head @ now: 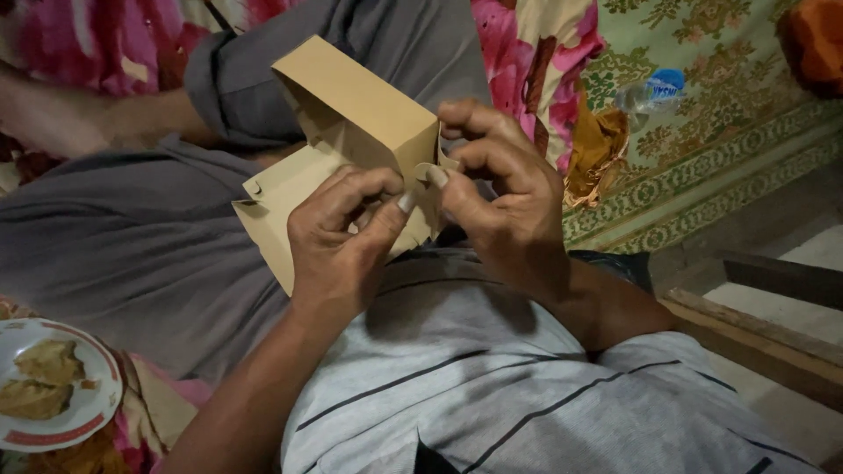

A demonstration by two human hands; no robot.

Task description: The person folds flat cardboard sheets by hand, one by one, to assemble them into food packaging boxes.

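A half-folded brown cardboard box [351, 114] rests over my lap, its flaps partly raised. My left hand [338, 237] grips the box's near flap, thumb pressed against a small tab at the corner. My right hand [500, 189] pinches the same corner from the right, fingers curled round the flap's edge. Both thumbs meet at the tab. The box's lower edge is hidden behind my left hand.
A white plate [88, 412] with a red rim holds pieces of brown food at the lower left. A crumpled clear plastic bottle [654, 92] lies on the patterned green mat [729, 132]. Pink floral cloth [527, 61] lies behind. A wooden step [755, 333] is at the right.
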